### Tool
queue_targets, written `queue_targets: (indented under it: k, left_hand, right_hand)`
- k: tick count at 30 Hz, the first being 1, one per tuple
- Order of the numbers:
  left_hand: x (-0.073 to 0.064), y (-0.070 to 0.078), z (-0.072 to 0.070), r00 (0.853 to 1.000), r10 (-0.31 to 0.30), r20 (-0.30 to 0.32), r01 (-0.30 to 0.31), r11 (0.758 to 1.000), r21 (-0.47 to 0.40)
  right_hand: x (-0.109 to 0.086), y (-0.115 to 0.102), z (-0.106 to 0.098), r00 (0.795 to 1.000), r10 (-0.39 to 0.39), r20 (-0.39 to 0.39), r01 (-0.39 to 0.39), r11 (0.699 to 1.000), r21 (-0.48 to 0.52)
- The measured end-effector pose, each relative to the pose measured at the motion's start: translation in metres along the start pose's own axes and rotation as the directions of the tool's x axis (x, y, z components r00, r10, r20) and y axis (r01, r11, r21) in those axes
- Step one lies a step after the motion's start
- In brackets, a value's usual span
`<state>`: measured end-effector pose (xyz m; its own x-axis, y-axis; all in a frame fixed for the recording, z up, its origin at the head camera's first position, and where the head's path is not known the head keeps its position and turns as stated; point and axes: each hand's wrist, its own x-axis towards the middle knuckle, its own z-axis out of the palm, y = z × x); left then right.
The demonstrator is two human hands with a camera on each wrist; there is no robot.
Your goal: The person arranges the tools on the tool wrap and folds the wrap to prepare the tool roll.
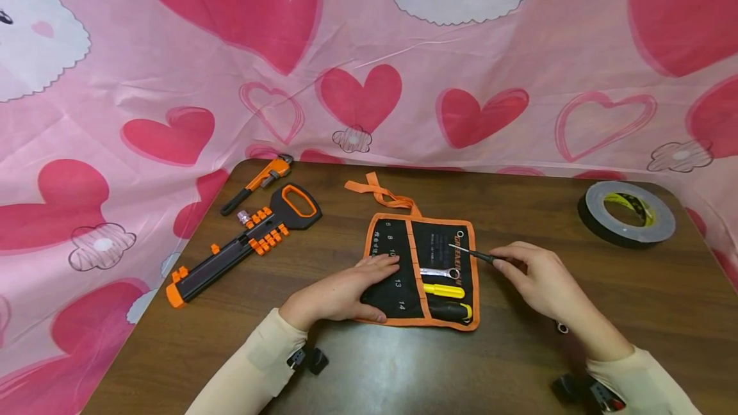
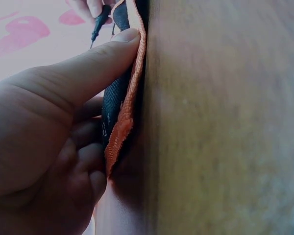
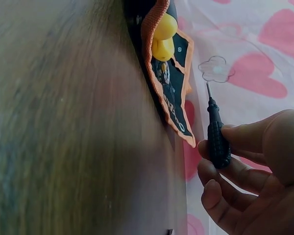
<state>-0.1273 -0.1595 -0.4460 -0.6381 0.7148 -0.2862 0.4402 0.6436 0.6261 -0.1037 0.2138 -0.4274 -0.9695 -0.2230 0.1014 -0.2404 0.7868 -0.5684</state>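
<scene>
A black tool roll with orange edging lies unfolded on the table. My left hand rests on its left half, fingers extended over the numbered pockets, thumb along the near orange edge. Between thumb and fingertips, my right hand pinches a small black-handled screwdriver. Its thin metal tip points left, above the roll's right part. From the roll's pockets stick out a ring-ended wrench, a yellow handle and a black-and-yellow handle. Their other ends are hidden in the pockets.
Left on the table are an orange pipe wrench and a black-and-orange tool holder. A tape roll lies at the far right. Orange ties trail behind the roll. A metal ring end shows beside my right forearm.
</scene>
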Motion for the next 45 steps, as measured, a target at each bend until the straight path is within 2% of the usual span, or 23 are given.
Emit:
queue_targets:
  k: [10,28,45]
  left_hand:
    - [0.0,-0.001,0.0,1.0,0.006,-0.004,-0.006,1.0,0.007]
    - [-0.001,0.002,-0.002,1.0,0.021,-0.001,-0.021,1.0,0.01]
    - [0.0,0.0,-0.001,1.0,0.005,0.006,-0.005,1.0,-0.001]
  right_hand:
    - [0.009,-0.006,0.005,0.997,0.021,0.08,-0.022,1.0,0.007]
    - [0.021,-0.018,0.017,0.989,-0.003,0.147,-0.001,1.0,0.021]
    - [0.03,-0.024,0.029,0.986,-0.063,0.158,0.069,0.997,-0.033]
